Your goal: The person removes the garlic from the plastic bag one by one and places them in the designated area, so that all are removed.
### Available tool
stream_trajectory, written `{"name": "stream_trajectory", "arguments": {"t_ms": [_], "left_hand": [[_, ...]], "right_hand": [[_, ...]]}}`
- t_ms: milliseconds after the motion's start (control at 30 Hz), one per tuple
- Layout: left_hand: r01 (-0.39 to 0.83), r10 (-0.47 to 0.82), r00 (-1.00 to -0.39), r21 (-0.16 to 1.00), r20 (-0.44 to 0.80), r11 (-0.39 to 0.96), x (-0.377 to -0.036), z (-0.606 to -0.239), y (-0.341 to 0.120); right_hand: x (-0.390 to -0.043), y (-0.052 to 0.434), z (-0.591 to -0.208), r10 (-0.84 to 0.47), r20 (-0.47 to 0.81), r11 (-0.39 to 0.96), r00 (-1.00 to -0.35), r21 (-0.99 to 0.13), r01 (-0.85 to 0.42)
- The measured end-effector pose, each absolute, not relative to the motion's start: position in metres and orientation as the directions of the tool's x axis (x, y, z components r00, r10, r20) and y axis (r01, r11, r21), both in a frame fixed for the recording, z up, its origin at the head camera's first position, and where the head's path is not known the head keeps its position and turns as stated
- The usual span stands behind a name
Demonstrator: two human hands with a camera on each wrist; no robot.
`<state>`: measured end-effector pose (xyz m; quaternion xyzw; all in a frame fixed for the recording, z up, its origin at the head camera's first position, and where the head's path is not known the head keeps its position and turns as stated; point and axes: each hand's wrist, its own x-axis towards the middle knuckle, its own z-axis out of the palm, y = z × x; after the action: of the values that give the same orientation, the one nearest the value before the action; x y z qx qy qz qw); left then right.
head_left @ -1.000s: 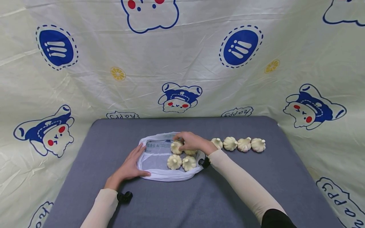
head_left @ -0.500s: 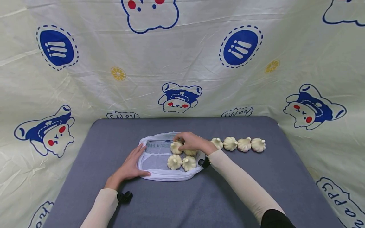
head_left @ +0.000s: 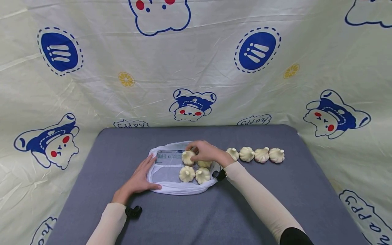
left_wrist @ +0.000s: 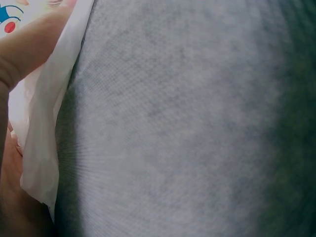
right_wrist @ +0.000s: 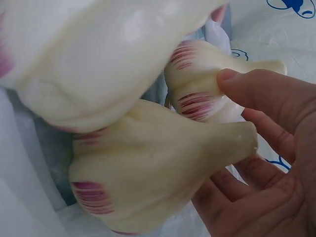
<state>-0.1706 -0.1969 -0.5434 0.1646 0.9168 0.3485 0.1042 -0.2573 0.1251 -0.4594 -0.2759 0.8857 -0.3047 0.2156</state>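
Holding: right hand (head_left: 206, 152) grips a garlic (head_left: 187, 157) inside the bag (head_left: 171, 186).
Left hand (head_left: 138, 178): flat, fingers straight, pressing the bag's left edge, probably.
Mat (head_left: 190, 211): four garlics (head_left: 258, 154) near its right edge.

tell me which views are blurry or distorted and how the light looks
Head view: sharp, evenly lit, wide-angle bending of the backdrop at the edges, soft shadows under the white bag. Left wrist view: too close, the grey cloth is a soft blur, darker to the right. Right wrist view: the nearest garlic bulbs fill the frame, the top one overexposed and out of focus; the right hand is fairly clear.
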Motion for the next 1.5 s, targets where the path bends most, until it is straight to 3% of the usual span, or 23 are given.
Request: {"name": "stream_trajectory", "arguments": {"t_ms": [733,1500], "left_hand": [[0.231,0.372,-0.925,0.672,-0.072,0.703,-0.167,-0.543,-0.198],[0.224,0.372,-0.924,0.666,-0.086,0.711,-0.169,-0.540,-0.196]], "right_hand": [[-0.244,0.139,-0.453,-0.602,-0.099,0.560,-0.792,-0.760,-0.330],[-0.202,0.183,-0.431,-0.444,0.095,0.440,-0.891,-0.843,-0.309]]}}
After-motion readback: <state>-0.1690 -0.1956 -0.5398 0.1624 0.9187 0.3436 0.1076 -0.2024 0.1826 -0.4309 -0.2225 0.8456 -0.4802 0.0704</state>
